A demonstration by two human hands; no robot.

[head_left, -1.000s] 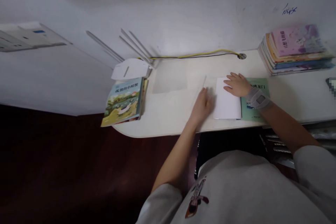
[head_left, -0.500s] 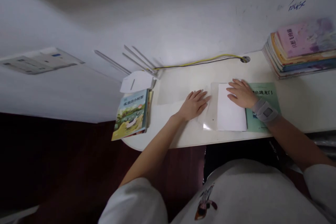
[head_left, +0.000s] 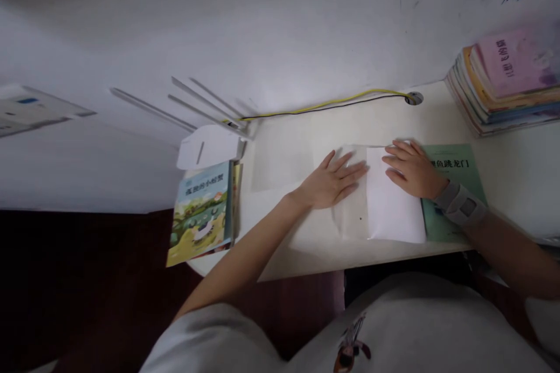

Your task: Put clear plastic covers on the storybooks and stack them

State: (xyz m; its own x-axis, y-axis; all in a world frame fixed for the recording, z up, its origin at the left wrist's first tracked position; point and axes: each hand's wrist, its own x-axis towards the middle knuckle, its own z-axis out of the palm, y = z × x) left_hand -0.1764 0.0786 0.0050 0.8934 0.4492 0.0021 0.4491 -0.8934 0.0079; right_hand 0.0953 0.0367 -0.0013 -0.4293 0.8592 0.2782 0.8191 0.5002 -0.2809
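A green book (head_left: 455, 186) lies on the white table, with a white page or inner cover (head_left: 396, 215) spread out to its left. From the left edge of that page reaches a clear plastic cover (head_left: 352, 218). My left hand (head_left: 330, 182) lies with fingers spread on the clear plastic, fingertips close to the white page. My right hand (head_left: 415, 170), with a grey band at the wrist, rests flat over the top of the white page and the green book's edge. Another clear plastic sheet (head_left: 282, 160) lies flat farther left.
A stack of books (head_left: 510, 84) stands at the back right. On the left are a white router (head_left: 210, 145) with antennas and several picture books (head_left: 199, 210) overhanging the table edge. Yellow and black cables (head_left: 315, 108) run along the wall to a hole (head_left: 413, 98).
My left hand has slid slightly right over the clear plastic, nearer the white page. My right hand stays on the page. The camera view has shifted a little.
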